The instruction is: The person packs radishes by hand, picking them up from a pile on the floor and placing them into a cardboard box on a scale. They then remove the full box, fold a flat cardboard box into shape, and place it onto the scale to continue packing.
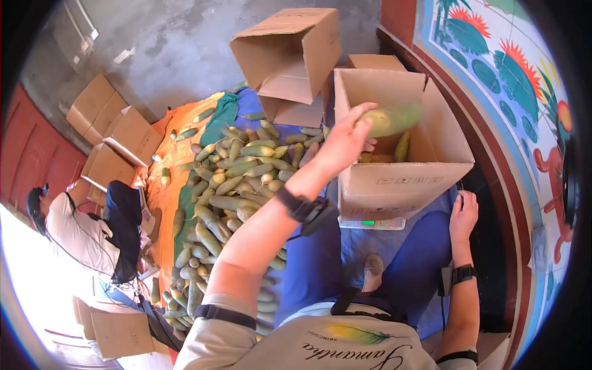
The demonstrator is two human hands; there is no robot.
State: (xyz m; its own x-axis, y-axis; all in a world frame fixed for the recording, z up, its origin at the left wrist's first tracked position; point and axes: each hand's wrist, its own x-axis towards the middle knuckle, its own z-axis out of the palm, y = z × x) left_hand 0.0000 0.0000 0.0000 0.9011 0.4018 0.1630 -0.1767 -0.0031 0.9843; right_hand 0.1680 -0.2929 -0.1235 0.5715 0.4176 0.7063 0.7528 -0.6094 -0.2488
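Note:
A large green radish-like vegetable (393,119) is held by my left hand (346,139), above the opening of a cardboard box (394,188). My left hand's fingers wrap round its near end. Inside the box, another greenish vegetable (402,147) leans near the right wall. The box rests on a scale (373,224) with a lit green display, between my knees. My right hand (464,216) is low at the box's right side, by my knee, with its fingers curled; what it may hold is too small to make out.
A big heap of green vegetables (234,179) lies on coloured sheets at the left. Empty cardboard boxes (283,49) are stacked behind it. Another person (80,231) sits at the far left near more boxes (132,132). A painted wall (499,80) runs along the right.

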